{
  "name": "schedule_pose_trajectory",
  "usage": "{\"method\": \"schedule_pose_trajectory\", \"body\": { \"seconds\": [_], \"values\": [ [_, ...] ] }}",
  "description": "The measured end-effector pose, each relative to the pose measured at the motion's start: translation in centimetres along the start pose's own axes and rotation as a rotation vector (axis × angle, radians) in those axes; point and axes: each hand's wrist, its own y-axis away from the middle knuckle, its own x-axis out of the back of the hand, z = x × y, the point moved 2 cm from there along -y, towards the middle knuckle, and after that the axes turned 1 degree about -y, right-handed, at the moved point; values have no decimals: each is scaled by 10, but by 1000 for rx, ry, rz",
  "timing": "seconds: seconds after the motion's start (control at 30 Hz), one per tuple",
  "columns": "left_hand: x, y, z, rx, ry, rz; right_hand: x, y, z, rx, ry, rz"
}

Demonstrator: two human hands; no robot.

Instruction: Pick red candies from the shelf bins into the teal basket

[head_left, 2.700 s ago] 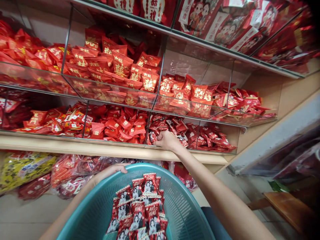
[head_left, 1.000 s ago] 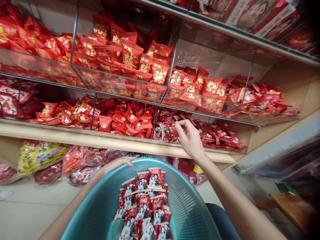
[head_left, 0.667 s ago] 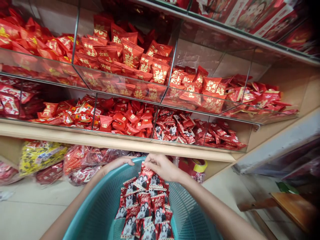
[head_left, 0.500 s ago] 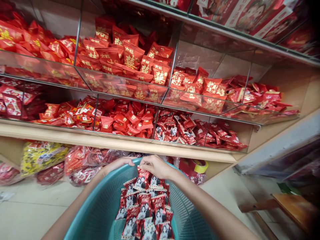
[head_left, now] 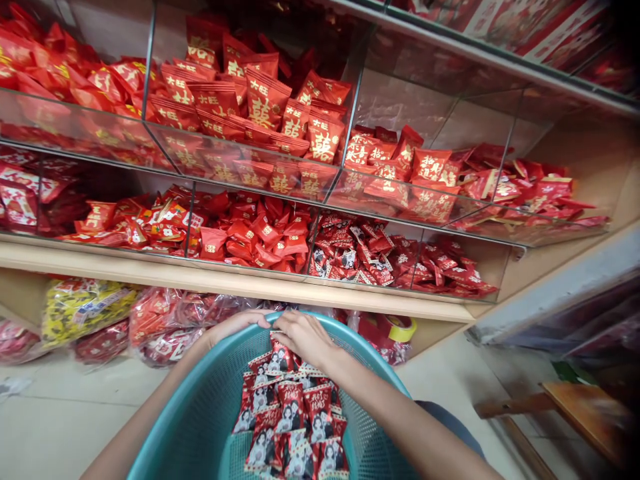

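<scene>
packets (head_left: 293, 420) lie in the basket (head_left: 200, 427), shelf (head_left: 225, 283) behind.

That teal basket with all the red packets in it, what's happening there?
A person is standing at shelves of red candy packets. Their left hand grips the far rim of the teal basket. Their right hand is down inside it, setting a small red packet at the top of the neat rows of packets already laid there. The clear bin of matching packets sits on the shelf just above the basket.
</scene>
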Motion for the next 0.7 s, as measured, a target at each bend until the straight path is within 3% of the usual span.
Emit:
{"method": "schedule_pose_trajectory", "body": {
  "seconds": [0.27, 0.4, 0.57, 0.7],
  "values": [
    [-4, 1, 0, 13, 118, -67, 3, 5, -10, -26, 141, 87],
    [-1, 3, 0, 11, 39, -4, 39, 4, 3, -30, 139, 241],
    [-5, 7, 2, 129, 188, -33, 102, 8, 47, -140, 214, 477],
    [-9, 8, 6, 156, 228, -22, 127, 9, 82, -261, 389, 369]
  ]
}}
